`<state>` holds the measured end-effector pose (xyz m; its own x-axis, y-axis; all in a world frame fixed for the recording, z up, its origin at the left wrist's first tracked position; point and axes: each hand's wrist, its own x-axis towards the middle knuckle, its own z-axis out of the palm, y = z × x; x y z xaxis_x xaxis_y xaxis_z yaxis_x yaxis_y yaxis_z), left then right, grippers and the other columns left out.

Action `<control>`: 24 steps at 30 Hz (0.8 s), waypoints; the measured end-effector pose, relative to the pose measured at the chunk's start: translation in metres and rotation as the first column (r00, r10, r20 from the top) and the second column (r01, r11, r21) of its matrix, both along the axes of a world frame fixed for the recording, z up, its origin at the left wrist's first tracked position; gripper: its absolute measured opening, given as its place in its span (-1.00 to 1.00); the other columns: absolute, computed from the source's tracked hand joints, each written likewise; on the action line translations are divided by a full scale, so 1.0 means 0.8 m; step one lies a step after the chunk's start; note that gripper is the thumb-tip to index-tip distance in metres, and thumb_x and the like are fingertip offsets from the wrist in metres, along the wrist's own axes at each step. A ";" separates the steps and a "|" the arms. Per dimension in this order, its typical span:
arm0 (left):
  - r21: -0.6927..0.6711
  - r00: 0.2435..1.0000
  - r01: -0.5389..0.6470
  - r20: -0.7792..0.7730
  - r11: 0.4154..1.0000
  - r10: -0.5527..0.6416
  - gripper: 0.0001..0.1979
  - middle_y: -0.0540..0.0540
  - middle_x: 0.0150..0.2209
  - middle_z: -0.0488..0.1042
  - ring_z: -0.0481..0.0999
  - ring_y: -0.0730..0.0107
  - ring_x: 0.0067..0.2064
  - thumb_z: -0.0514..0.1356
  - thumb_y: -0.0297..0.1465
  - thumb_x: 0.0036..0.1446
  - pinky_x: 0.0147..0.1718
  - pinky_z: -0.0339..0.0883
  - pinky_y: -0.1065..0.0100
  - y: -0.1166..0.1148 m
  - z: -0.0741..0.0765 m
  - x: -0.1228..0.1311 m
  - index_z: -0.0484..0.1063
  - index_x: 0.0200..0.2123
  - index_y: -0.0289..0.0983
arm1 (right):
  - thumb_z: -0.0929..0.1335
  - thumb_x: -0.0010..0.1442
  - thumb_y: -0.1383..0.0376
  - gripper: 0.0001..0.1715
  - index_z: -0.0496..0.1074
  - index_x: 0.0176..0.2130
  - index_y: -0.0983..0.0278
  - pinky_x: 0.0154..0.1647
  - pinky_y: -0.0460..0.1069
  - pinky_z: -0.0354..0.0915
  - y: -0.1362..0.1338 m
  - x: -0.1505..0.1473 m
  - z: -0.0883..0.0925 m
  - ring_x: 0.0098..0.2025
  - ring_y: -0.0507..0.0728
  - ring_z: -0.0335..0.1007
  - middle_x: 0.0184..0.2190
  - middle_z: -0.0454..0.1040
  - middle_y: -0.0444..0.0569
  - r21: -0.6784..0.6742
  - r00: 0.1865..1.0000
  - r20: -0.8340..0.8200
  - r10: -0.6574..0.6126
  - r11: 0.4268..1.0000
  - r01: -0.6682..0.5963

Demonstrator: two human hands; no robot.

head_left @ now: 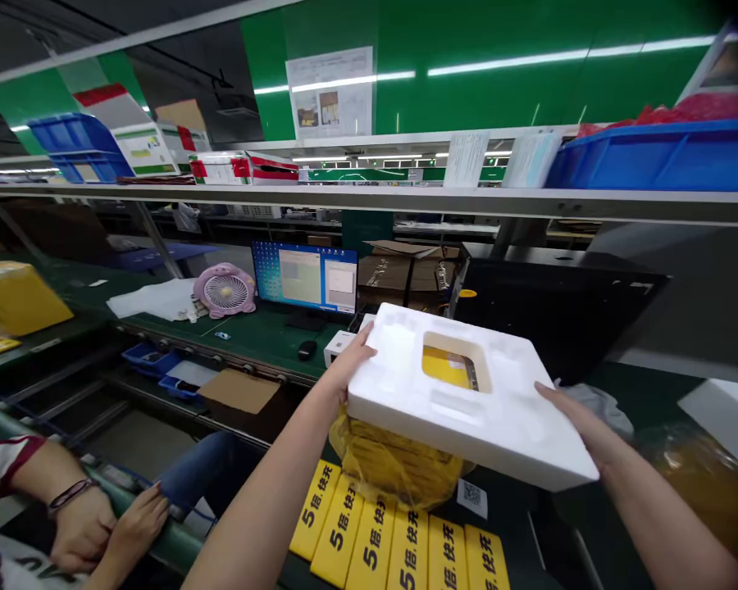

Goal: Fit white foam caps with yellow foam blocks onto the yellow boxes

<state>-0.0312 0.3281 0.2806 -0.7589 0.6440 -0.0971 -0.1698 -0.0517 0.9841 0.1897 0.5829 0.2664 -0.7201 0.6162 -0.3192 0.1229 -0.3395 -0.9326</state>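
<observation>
A white foam packing insert [399, 373] with a square opening in its middle is held up in front of me, tilted. My left hand [349, 365] grips its left edge, thumb on top, fingers mostly hidden. At the right edge, my right hand [575, 418] is closed on the same insert, its fingers underneath out of sight. Below the foam sits a yellow bundle in clear plastic [399, 467]. Several yellow boxes [372, 541] with black print stand in a row nearer to me. Through the opening, something yellow shows.
Behind the foam are a monitor [307, 279], a mouse [307, 351], a pink fan [225, 290] and stacked cardboard [406, 274]. A black panel [553, 315] stands right. Another person's hands [114, 528] rest at lower left. A shelf [369, 197] crosses above, bearing blue bins [664, 156].
</observation>
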 end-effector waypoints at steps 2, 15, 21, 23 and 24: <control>0.047 0.999 -0.020 0.048 0.999 0.018 -0.21 -0.07 0.19 0.13 0.40 0.19 -0.04 0.10 -0.48 -0.10 -0.07 0.30 0.20 -0.011 0.011 -0.009 -0.11 0.23 -0.16 | 0.39 -0.05 0.22 -0.32 0.23 0.05 0.33 -0.46 0.13 0.43 -0.018 -0.011 -0.002 -0.32 0.32 0.46 -0.25 0.49 0.16 -0.085 1.000 -0.008 0.008 0.996 -0.009; 0.102 0.985 -0.069 0.164 0.992 0.052 -0.28 -0.13 0.18 0.15 0.32 0.10 0.06 0.19 -0.41 -0.06 0.00 0.30 0.17 -0.059 -0.015 -0.052 0.02 0.20 -0.23 | 0.38 -0.01 0.23 -0.35 0.20 0.09 0.01 -0.39 -0.03 0.44 -0.063 -0.057 0.006 -0.26 0.14 0.45 0.06 0.29 -0.09 0.041 0.991 -0.082 -0.103 0.994 0.106; 0.107 0.988 -0.065 0.148 0.992 0.049 -0.28 -0.10 0.19 0.14 0.27 0.04 0.09 0.17 -0.36 -0.05 0.03 0.25 0.11 -0.066 -0.025 -0.051 0.01 0.20 -0.20 | 0.37 0.00 0.18 -0.36 0.21 0.09 -0.02 -0.43 -0.08 0.43 -0.071 -0.060 0.007 -0.26 0.13 0.44 -0.03 0.38 -0.11 0.031 0.985 -0.089 -0.144 0.989 0.148; 0.085 0.987 -0.093 0.141 0.992 0.080 -0.27 -0.12 0.18 0.15 0.28 0.06 0.08 0.18 -0.38 -0.07 0.05 0.23 0.11 -0.060 -0.018 -0.049 0.02 0.20 -0.24 | 0.37 -0.01 0.20 -0.37 0.23 0.08 0.03 -0.46 -0.11 0.41 -0.062 -0.063 0.002 -0.26 0.12 0.44 -0.02 0.36 -0.10 0.057 0.986 -0.072 -0.148 0.987 0.152; 0.077 0.988 -0.097 0.130 0.992 0.086 -0.27 -0.13 0.17 0.16 0.29 0.06 0.08 0.19 -0.39 -0.07 0.05 0.23 0.11 -0.056 -0.014 -0.047 0.03 0.19 -0.25 | 0.38 -0.02 0.20 -0.36 0.24 0.07 0.06 -0.47 -0.12 0.41 -0.058 -0.063 -0.003 -0.26 0.12 0.43 -0.01 0.36 -0.09 0.063 0.987 -0.062 -0.146 0.987 0.150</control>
